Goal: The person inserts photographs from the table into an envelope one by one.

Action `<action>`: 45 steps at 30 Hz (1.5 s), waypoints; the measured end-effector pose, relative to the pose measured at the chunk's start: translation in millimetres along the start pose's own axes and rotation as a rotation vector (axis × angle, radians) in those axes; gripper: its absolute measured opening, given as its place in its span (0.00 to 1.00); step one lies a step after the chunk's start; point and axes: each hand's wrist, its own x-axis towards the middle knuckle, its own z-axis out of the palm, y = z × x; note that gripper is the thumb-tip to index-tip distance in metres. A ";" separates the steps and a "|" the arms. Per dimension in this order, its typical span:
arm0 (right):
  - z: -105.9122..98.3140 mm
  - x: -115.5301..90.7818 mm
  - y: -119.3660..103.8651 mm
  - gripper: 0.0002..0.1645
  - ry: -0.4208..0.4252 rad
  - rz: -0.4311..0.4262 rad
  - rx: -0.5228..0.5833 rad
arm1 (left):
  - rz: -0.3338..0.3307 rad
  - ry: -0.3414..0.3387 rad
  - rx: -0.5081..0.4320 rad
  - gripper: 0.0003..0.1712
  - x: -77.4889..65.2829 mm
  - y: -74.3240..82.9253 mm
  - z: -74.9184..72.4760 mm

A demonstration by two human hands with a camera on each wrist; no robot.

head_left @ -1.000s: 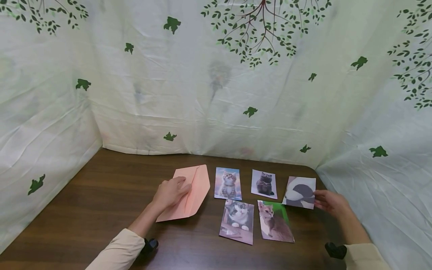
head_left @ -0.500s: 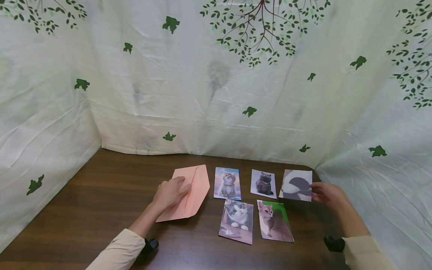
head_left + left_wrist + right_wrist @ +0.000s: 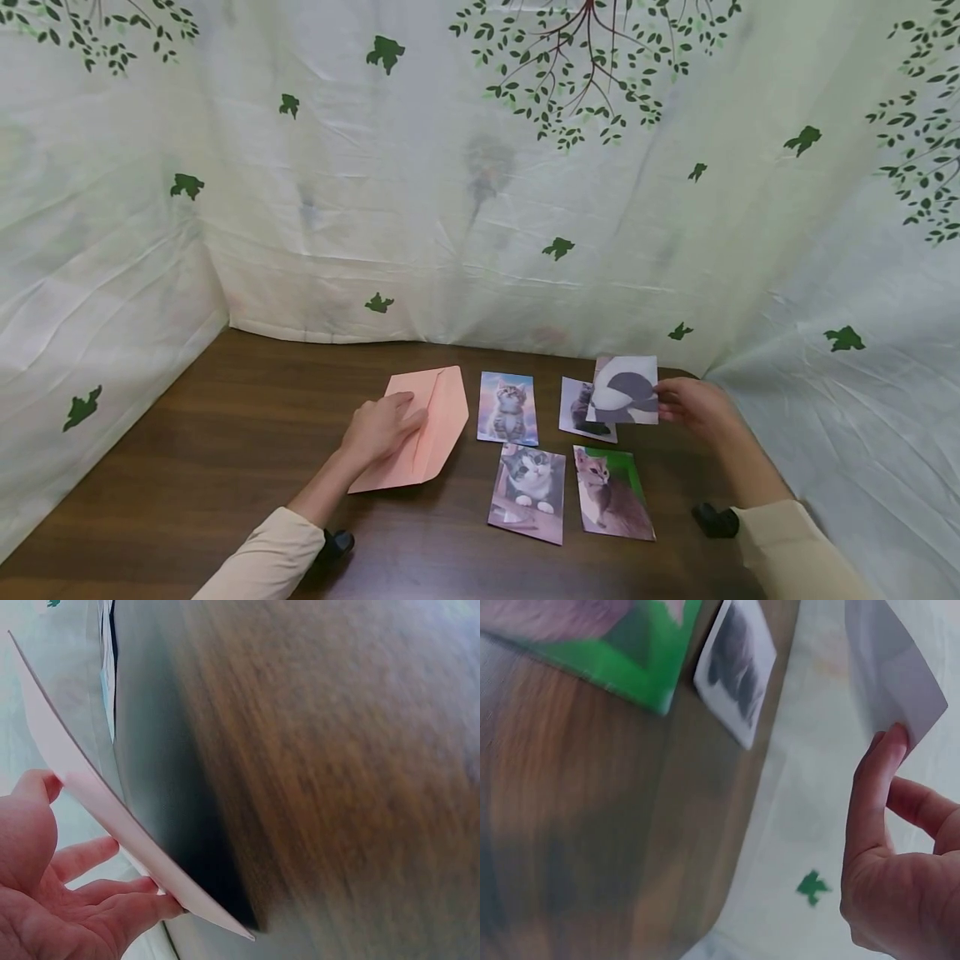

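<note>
Pinching a grey-and-white card (image 3: pixel 624 390) by its edge is the right hand (image 3: pixel 699 405), while the left hand (image 3: pixel 377 430) grips a pink envelope (image 3: pixel 444 408).

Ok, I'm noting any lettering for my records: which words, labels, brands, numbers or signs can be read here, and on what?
None can be read.
Envelope: no writing shows; the left hand covers part of it.
Held card: grey and white shapes, no legible text.
Cat cards: pictures, no legible text.
Curtain: printed greenery, no lettering.
</note>
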 end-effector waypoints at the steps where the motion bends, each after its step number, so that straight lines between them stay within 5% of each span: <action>1: 3.9 -0.2 -2.2 0.12 -0.008 -0.008 -0.004 | -0.004 -0.006 0.001 0.29 0.5 -0.2 0.2; 27: 88.8 0.1 -36.3 0.25 -0.153 -0.111 -0.066 | -0.037 -0.048 0.002 0.29 2.9 1.4 -1.8; 45: 149.3 -9.7 -42.4 0.18 -0.225 -0.206 -0.173 | -0.038 -0.070 0.024 0.29 2.0 3.0 -3.7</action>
